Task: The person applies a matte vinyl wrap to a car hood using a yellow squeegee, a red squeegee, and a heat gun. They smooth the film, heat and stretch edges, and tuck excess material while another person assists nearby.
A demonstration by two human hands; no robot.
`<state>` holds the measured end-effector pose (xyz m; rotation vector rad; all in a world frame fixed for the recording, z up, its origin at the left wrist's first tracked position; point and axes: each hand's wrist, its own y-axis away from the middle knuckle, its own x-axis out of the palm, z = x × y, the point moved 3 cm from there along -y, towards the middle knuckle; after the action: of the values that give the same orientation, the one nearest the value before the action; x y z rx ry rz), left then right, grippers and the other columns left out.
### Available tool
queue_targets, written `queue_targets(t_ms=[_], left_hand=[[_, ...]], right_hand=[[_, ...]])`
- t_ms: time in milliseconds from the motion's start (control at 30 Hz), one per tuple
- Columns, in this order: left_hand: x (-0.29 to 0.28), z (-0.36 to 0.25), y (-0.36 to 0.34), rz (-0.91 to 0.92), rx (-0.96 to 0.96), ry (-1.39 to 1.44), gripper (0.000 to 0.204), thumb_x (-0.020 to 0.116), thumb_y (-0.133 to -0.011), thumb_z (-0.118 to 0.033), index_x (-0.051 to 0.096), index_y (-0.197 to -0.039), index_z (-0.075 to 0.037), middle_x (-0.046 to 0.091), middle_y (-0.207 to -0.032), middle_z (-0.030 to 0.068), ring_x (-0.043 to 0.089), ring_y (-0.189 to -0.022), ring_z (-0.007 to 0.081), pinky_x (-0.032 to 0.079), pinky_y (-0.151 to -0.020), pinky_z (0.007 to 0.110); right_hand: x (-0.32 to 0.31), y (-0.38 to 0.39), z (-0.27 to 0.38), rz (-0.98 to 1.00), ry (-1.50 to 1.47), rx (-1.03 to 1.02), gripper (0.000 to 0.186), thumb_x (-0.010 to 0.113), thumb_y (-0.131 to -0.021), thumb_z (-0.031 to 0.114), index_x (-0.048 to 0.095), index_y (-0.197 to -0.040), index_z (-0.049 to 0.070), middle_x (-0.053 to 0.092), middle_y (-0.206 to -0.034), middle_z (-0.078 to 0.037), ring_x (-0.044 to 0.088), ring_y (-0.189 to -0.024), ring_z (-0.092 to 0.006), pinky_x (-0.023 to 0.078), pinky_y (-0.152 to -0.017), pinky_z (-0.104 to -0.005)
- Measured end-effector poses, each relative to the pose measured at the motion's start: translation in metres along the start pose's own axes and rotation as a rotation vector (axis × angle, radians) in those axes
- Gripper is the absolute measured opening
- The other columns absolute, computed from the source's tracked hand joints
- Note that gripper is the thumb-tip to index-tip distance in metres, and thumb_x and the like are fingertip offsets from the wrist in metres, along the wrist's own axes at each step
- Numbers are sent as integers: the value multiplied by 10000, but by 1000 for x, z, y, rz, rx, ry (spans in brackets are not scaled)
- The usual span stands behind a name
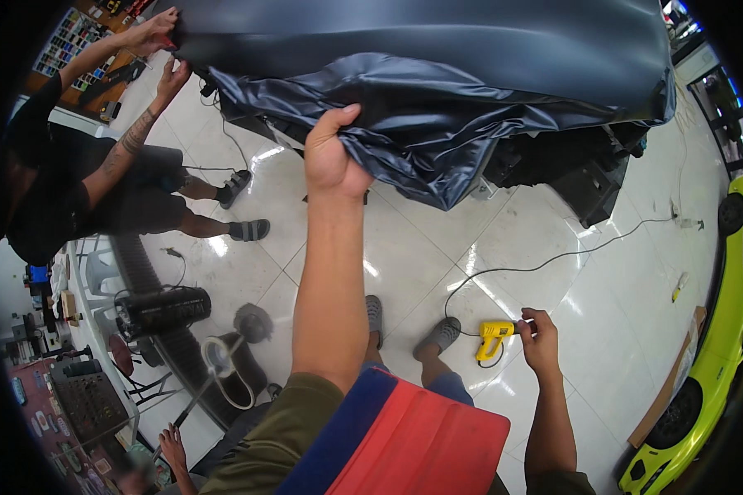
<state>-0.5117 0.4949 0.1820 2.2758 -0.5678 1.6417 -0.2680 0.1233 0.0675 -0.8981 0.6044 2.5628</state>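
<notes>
My left hand (334, 157) is closed on the loose, crumpled edge of a dark satin film (421, 132). This film drapes over a broad car panel (437, 41) at the top, hanging in folds along the near side. My right hand (541, 340) is low on the right, thumb and fingers apart. Beyond it is a yellow heat gun (495, 337) that looks to lie on the floor. Its dark nozzle runs behind my fingers; I make out no grip on it. At the far left corner, another person's two hands (161, 49) hold the film or panel edge.
A black cable (553, 262) trails across the tiled floor. At left stand a black cylinder (163, 313) and a white-edged table (99, 330). Another person's hand (173, 450) shows at lower left. A lime-green car (710, 363) is on the right.
</notes>
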Motion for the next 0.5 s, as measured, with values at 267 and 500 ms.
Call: queue_targets(t_ms=[267,500], left_hand=[[-21,-8,23,-63,-28,-44,379,510,-829,-120,573,-1144,81,635,-1146,209,627,-1032,340,467,-974,457],[-24,0,30,-274,12,-340,391,588,-804,-81,564,-1188,-12,630,-1160,82,560,-1099,266,386,-1040,423]], right_hand=[[46,27,-35,46,44,95,247,630,-848,120,630,-1048,-23,620,-954,-180,640,-731,-265,514,-676,-354],[97,30,-160,-31,-132,222,327,638,-862,207,625,-1104,-13,670,-941,-158,658,-831,-261,519,-736,-328]])
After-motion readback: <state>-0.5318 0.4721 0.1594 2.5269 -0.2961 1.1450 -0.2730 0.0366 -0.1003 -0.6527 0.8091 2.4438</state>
